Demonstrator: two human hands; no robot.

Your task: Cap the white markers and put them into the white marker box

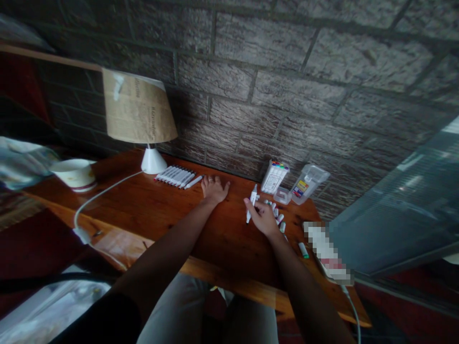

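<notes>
My left hand lies flat on the wooden table, fingers spread, just right of a row of several white markers. My right hand is closed around a white marker held nearly upright. More loose markers lie under and beside that hand. A marker box with coloured caps stands behind it.
A lamp with a paper shade stands at the back left, its cord trailing to the table's front edge. A white bowl sits far left. A clear plastic case lies near the brick wall. A blurred-out object rests at the right edge.
</notes>
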